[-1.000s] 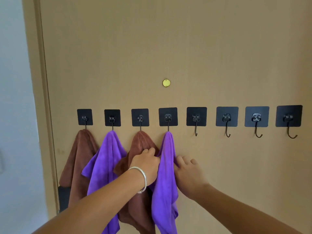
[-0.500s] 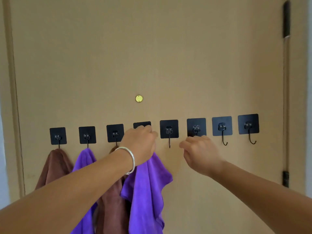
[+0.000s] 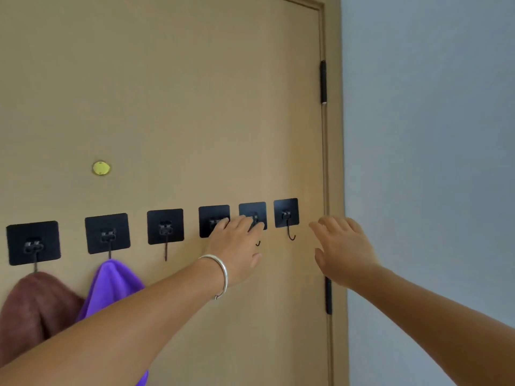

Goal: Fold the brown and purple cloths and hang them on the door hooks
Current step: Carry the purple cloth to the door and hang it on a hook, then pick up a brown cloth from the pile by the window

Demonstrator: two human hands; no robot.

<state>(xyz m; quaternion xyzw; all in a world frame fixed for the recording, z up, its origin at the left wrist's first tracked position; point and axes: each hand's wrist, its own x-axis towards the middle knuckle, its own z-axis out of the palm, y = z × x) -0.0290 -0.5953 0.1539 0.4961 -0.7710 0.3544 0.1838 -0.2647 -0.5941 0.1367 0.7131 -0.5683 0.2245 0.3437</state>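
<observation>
I see six black hooks in a row across the tan door (image 3: 195,107), below and to the right of the brass peephole (image 3: 101,168), my landmark here. The brown cloth (image 3: 30,310) hangs from the hook (image 3: 33,243) farthest left of the peephole, and the purple cloth (image 3: 111,285) hangs from the hook (image 3: 107,233) just under it. The left hand (image 3: 237,249) (with a silver bangle (image 3: 220,274) on its wrist) is spread, fingers straight, over the fourth hook (image 3: 209,218) and fifth hook (image 3: 252,211); I cannot tell if it touches them. The right hand (image 3: 342,252) is open too, fingers loose, holding nothing, farthest right of the peephole, past the last hook (image 3: 287,215) and in front of the door's hinged edge.
</observation>
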